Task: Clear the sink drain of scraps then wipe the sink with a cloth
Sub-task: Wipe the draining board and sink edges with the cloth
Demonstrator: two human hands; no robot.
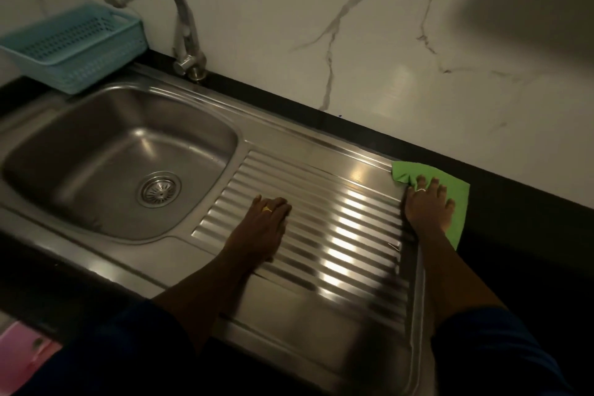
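Partly covered green cloth (460, 193), right hand (426, 209) pressing

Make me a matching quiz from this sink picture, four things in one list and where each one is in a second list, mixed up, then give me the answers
Things
1. cloth
2. basket
3. left hand
4. drain

Places
A. at the bottom of the basin
B. flat on the ridged drainboard
C. under the right hand, at the drainboard's far right corner
D. behind the basin, left of the tap

Pairs: 1-C, 2-D, 3-B, 4-A
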